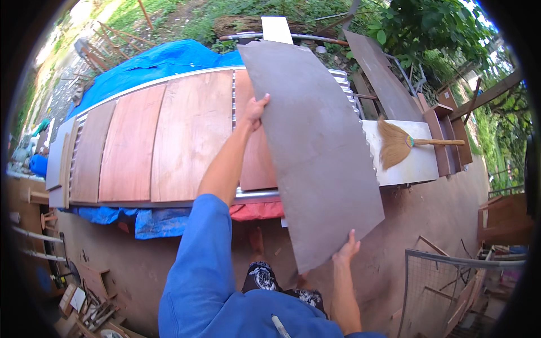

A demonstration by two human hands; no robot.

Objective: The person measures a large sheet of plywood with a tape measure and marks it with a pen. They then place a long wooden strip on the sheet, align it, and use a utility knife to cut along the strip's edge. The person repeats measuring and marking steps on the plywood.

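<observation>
A large grey-brown panel (321, 141) is held aslant between my two hands, its far end over the work surface and its near end close to my body. My left hand (257, 111) is closed around its left edge, about a third of the way from the far end. At its near right corner, my right hand (346, 250) grips the lower edge. Beneath and left of it, several reddish-brown wooden boards (194, 135) lie side by side on a corrugated metal sheet (233, 101). The panel partly covers the rightmost reddish board (256, 163).
A soft broom (397, 143) lies on a white board (389, 174) to the right. Blue tarp (163, 59) lies behind the boards. Another long dark panel (389, 79) leans at the far right. A mesh-covered frame (434, 293) stands at the near right. Scrap wood (84, 310) lies near left.
</observation>
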